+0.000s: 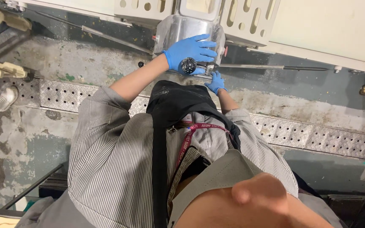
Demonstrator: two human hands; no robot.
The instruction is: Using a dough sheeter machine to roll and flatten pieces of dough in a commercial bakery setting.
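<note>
knob (187,65): small, black, rigid; probably turns stiffly, take by rim.
left hand (191,54): fingers wrapped on knob, against steel housing (178,29).
right hand (215,82): grip unclear, at lever rod (254,66) base.

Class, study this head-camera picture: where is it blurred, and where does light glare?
In the head view, the near foreground at the bottom edge is soft and out of focus; the blue-gloved left hand and right hand are sharp; the shiny metal housing shows bright reflections; the floor is evenly lit.
</note>
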